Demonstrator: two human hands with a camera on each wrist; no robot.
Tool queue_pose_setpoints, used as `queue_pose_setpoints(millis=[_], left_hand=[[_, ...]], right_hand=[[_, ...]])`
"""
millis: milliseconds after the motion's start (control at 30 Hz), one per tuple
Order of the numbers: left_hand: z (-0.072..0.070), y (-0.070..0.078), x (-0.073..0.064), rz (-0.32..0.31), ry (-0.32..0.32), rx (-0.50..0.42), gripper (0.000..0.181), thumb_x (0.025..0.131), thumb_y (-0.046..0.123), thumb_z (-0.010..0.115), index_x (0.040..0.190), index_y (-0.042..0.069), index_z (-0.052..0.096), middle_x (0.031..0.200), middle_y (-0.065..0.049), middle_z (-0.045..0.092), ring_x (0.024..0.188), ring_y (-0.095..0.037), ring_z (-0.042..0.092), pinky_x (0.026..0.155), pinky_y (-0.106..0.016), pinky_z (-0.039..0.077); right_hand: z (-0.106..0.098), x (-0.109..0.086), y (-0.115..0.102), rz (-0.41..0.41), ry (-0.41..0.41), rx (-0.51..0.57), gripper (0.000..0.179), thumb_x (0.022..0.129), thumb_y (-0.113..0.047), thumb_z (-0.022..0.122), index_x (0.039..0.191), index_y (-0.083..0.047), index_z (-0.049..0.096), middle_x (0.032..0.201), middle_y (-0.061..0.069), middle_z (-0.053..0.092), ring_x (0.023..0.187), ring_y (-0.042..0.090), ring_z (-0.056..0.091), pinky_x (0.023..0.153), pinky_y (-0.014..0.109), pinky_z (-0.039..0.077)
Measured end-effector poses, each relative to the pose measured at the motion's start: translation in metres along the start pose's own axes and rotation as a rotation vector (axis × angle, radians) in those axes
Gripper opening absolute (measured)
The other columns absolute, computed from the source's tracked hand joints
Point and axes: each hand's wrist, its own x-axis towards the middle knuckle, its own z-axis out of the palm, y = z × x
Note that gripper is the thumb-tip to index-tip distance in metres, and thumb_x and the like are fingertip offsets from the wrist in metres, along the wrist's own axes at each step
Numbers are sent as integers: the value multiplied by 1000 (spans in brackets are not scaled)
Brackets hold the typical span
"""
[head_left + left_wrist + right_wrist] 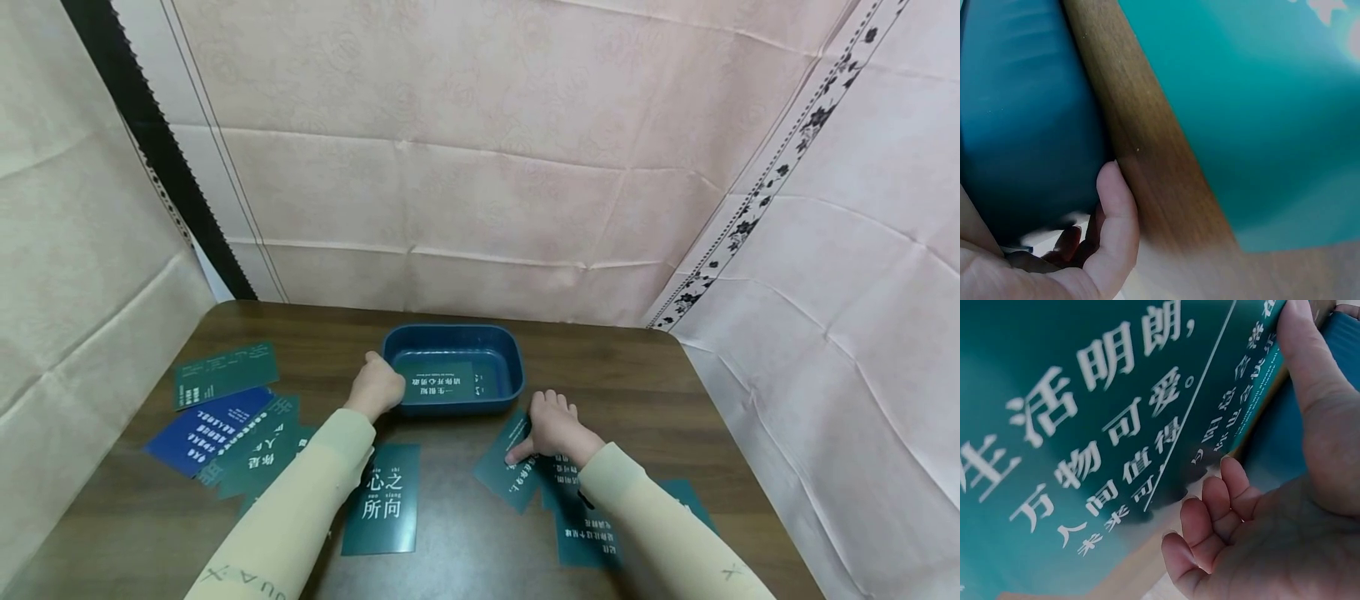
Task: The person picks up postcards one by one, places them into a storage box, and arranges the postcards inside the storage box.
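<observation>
A dark blue rectangular tray [457, 408] stands at the far middle of the table, with a green card [438, 383] lying inside it. My left hand [377, 387] grips the tray's left end; in the left wrist view its fingers [1117, 206] curl against the tray's outer wall. Just right of the tray, my right hand [558, 427] is over several overlapping green cards. Its thumb [1313, 356] lies on the edge of a green card [510, 467] printed with white characters. The other fingers of that hand are loosely bent, and nothing shows within them.
Fanned green cards and a blue card [210, 429] lie on the left of the wooden table [300, 342]. A single green card [386, 500] lies near the middle. Another card [688, 500] shows beyond the right sleeve. Pale cloth [450, 208] hangs behind and along both sides.
</observation>
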Motion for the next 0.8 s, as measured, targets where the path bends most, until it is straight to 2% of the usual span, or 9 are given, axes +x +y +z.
queue_pose_setpoints(millis=[167,333,600,800], left_hand=[[0,0,0,-5,-5,-10,71,97,15,43,148,-7,-2,116,-26,51,83,-33,58,57,-34,46],[0,0,0,-8,-3,-5,73,97,14,42,148,-7,-5,116,-26,51,83,-33,58,56,-34,45],[1,0,0,-11,-3,-11,74,96,13,43,148,-6,-6,112,-26,51,77,-31,58,54,-33,45],[0,1,-2,-13,0,-15,74,97,13,44,148,-6,-6,120,-27,48,86,-34,57,56,-33,46]], right_hand=[[-1,0,-2,21,-12,-4,101,51,-69,82,117,-1,48,99,12,46,95,30,41,85,45,35],[-2,-1,-2,29,-11,6,101,49,-70,82,116,-1,49,98,11,48,93,30,42,82,45,34],[-3,-2,2,28,-1,107,90,54,-60,87,112,-4,49,96,9,53,92,30,46,83,47,34],[-5,-1,5,23,-2,139,88,55,-57,87,114,-4,49,94,8,56,90,29,49,80,46,34]])
